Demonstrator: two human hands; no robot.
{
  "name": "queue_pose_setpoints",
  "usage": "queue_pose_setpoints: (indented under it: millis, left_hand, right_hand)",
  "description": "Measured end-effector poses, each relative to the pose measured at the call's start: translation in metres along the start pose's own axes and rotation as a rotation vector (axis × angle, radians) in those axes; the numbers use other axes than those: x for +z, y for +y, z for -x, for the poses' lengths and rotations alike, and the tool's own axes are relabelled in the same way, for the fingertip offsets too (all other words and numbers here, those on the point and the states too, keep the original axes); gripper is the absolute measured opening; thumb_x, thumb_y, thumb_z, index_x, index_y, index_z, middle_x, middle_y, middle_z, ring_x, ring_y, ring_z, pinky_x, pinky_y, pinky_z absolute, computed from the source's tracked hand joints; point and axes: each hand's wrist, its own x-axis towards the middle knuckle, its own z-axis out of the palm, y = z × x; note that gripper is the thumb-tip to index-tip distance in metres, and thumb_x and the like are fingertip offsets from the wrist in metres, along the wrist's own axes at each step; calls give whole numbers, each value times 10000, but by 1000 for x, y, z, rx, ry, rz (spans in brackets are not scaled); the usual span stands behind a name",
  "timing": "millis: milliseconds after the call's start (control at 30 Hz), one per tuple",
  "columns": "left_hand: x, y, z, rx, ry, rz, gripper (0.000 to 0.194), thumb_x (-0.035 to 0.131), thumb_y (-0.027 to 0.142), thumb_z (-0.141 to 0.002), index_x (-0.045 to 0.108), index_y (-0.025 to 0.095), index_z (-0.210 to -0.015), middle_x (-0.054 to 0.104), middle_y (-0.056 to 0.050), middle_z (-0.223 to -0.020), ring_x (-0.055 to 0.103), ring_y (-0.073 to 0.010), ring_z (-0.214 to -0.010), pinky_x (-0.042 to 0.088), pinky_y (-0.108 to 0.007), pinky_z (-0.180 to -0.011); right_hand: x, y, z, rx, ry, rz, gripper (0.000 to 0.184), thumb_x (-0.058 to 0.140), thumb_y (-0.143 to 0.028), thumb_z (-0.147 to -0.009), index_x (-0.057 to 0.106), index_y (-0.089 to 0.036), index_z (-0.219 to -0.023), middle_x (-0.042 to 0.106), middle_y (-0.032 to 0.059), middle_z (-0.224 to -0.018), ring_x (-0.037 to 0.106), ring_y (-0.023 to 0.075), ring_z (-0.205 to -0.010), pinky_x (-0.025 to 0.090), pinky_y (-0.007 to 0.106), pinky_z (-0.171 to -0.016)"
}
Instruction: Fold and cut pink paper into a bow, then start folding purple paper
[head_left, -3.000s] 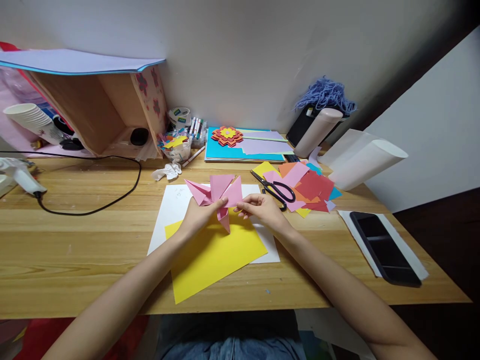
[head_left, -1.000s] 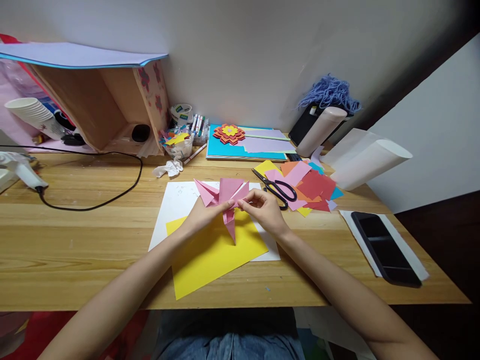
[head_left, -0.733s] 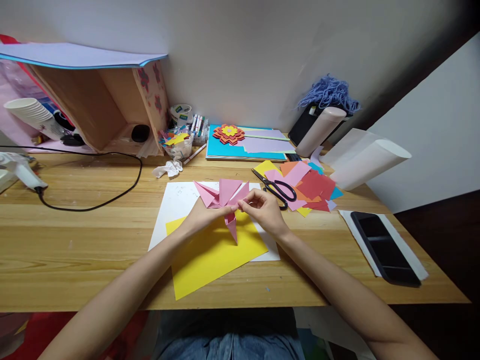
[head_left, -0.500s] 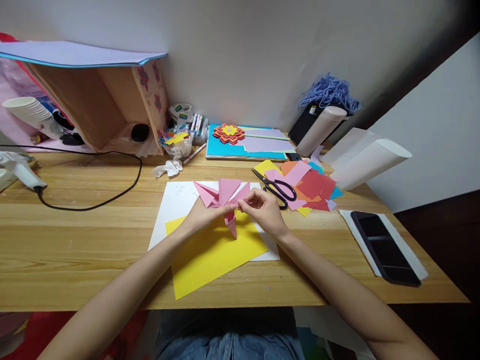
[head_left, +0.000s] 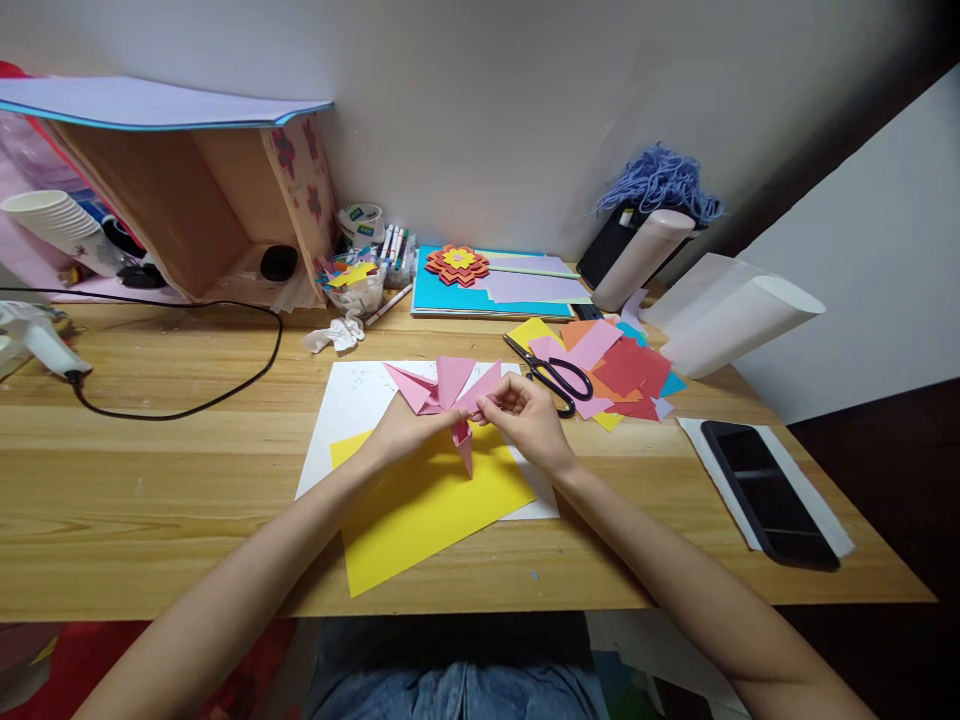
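Note:
A folded pink paper flower [head_left: 454, 380] with several pointed petals is held between my two hands, above the sheets on the table. My left hand [head_left: 411, 430] grips it from the left, thumb near its centre. On the right side, my right hand [head_left: 527, 420] pinches a petal between thumb and fingers. One petal points down toward me. Below lies a yellow sheet [head_left: 427, 520], set at an angle over a white sheet [head_left: 319, 460]. The undersides of the flower and some fingertips are hidden.
Black-handled scissors [head_left: 555, 378] rest against coloured paper scraps [head_left: 630, 375] to the right. Farther right is a phone [head_left: 769, 495]. Behind are a layered paper flower [head_left: 457, 265] on a blue board [head_left: 442, 298] and an open box [head_left: 225, 200]. A glue gun [head_left: 41, 335] with its cord lies left.
Both hands stay almost in place. The right fingertips have shifted very slightly along the pink petal, and the view has moved a little.

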Motion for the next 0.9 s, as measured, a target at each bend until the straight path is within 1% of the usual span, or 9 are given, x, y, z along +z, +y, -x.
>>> queue_pose_setpoints:
  millis: [133,233,300,433,533,600,733,800,900]
  left_hand:
    - [1,-1,0,11,38,0,271,656,331,-695,647,165,-909,683,-84,-944,617,-246,-919,487,-347,-816]
    - [2,-1,1,23,81,7,319,667,347,-684,638,170,-948,672,-86,-989,604,-252,-955,485,-343,-825]
    - [2,-2,1,24,88,5,341,668,360,-683,633,171,-965,666,-89,-1005,596,-253,-973,480,-342,-836]
    - [2,-5,0,10,71,7,344,665,358,-683,628,154,-958,668,-101,-979,604,-251,-945,484,-359,-824]
    - [2,-7,-1,-1,66,11,319,663,329,-681,623,143,-937,666,-107,-976,607,-246,-931,483,-358,-819]
    - [1,-6,-1,-3,53,13,335,656,299,-682,612,132,-969,661,-110,-994,603,-247,-940,476,-362,-826]
    - [-2,-5,-2,-4,39,-6,381,646,256,-672,590,119,-1024,657,-102,-1012,589,-259,-974,467,-368,-838]
    - [-4,-5,-3,-12,56,-41,323,640,264,-676,610,123,-965,671,-94,-963,597,-260,-951,474,-364,-817]
    - [-7,-7,-5,10,62,-112,230,625,300,-697,635,129,-851,689,-91,-875,611,-254,-901,477,-357,-792]
  right_hand:
    - [1,0,0,9,21,-28,304,684,-368,-676,437,-203,-740,588,-26,-639,647,156,-625,538,299,-634]
    - [2,-1,0,2,11,-27,395,722,-356,-629,415,-211,-831,615,-27,-678,642,141,-641,522,268,-625]
    - [2,-2,1,-4,4,-24,422,732,-335,-617,401,-215,-849,626,-19,-703,637,135,-655,510,251,-617]
    - [4,-3,2,14,1,-46,397,715,-296,-638,386,-217,-845,615,-31,-686,639,128,-651,509,244,-623]
    - [4,-4,3,29,-3,-79,378,699,-283,-655,381,-217,-848,617,-37,-665,653,132,-643,521,256,-643]
    - [4,-5,2,40,-2,-93,359,680,-293,-676,381,-217,-861,621,-38,-647,662,141,-632,532,273,-655]
    - [0,-10,0,56,-19,-88,359,640,-320,-719,402,-216,-966,635,-25,-640,674,168,-655,550,306,-665]
    - [-2,-12,0,67,-41,-99,410,623,-324,-737,399,-216,-1063,647,-14,-655,678,178,-684,556,327,-691]
    - [-4,-15,-1,82,-48,-113,543,612,-316,-752,343,-215,-1213,654,-8,-661,681,191,-705,554,365,-746]
